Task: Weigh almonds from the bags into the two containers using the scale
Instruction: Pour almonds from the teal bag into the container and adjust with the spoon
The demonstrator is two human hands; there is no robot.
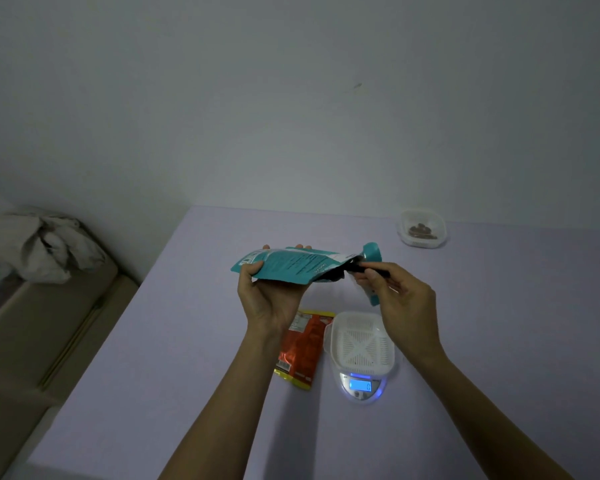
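Both hands full
Left hand [271, 299] grips the teal bag [291, 268] mid frame; right hand [399, 299] pinches a dark stick [368, 270].

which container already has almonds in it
The far right container, with brown almonds inside; the white container on the scale is empty.

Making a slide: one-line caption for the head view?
Left hand holds a teal bag, right hand holds a dark tool in its mouth; an empty container sits on the scale.
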